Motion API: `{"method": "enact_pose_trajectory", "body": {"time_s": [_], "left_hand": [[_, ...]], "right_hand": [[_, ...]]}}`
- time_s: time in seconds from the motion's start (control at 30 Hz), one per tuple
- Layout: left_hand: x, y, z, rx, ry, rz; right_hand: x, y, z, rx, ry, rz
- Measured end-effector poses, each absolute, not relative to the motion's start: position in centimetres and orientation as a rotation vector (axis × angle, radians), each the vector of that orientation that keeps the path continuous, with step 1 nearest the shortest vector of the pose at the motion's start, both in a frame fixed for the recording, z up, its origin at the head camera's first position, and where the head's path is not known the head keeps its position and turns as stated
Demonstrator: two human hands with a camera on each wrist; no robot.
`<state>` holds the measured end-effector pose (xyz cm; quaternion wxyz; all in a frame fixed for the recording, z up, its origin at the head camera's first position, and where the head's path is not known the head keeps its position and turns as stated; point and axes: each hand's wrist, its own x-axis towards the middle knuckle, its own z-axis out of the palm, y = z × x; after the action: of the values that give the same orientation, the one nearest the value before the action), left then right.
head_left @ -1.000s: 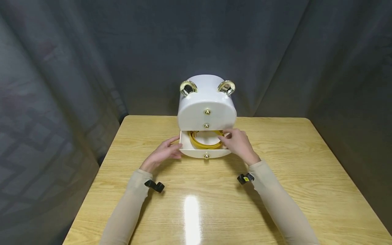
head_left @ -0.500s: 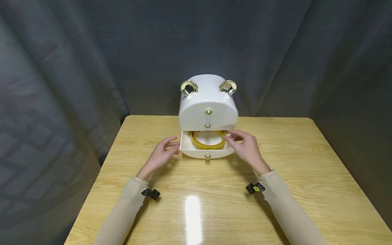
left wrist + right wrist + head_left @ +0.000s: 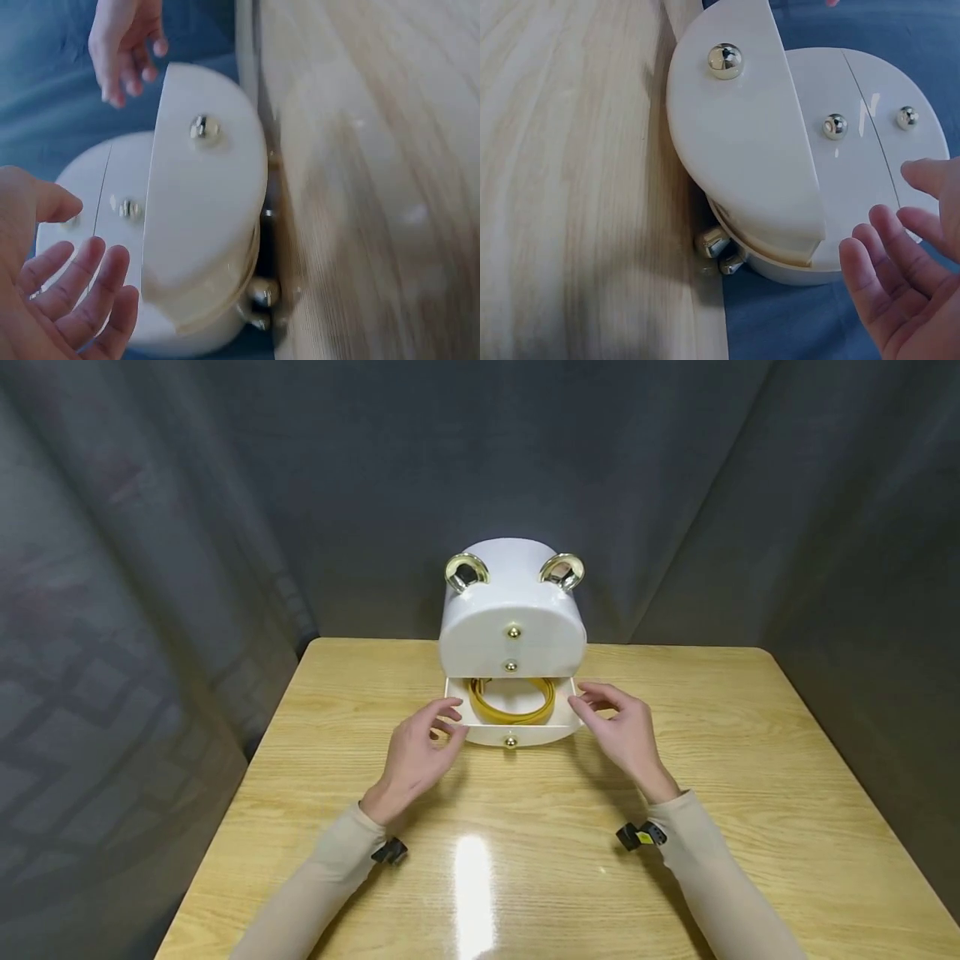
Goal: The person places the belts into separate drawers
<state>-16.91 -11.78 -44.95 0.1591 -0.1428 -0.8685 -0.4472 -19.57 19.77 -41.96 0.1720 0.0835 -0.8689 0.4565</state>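
Observation:
A white rounded box (image 3: pixel 512 643) with gold ear-like rings on top stands at the middle of the table. Its bottom drawer (image 3: pixel 551 734) is pulled out and holds a coiled yellow belt (image 3: pixel 516 718). My left hand (image 3: pixel 420 752) is at the drawer's front left corner, fingers apart and loosely bent, overlapping the rim in the head view. On the other side my right hand (image 3: pixel 626 731) has its fingertips right by the drawer's right edge. Both wrist views show nothing in the loosely spread fingers; the belt is hidden there behind the drawer front (image 3: pixel 742 127).
Gold knobs mark the drawer fronts, the lowest knob (image 3: pixel 511 742) on the pulled-out one. The wooden table (image 3: pixel 750 793) has rounded back corners. Dark curtains (image 3: pixel 360 485) hang behind it and along both sides.
My right hand has drawn back rightward, away from the belt and out of the drawer. My left hand left the drawer's side, then came round to its front left corner. The belt stays put.

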Motion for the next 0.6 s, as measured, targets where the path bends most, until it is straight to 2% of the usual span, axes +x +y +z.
{"method": "enact_pose_trajectory", "body": {"time_s": [0.23, 0.6], "left_hand": [[-16.5, -9.3, -45.8, -0.631, -2.448, -0.96], [-16.7, -6.1, -47.0, -0.621, -2.548, -0.581]], "right_hand": [[-19.1, 20.4, -42.5, 0.194, -2.425, 1.31], [-18.5, 21.6, -43.2, 0.159, -2.427, 1.342]]}}
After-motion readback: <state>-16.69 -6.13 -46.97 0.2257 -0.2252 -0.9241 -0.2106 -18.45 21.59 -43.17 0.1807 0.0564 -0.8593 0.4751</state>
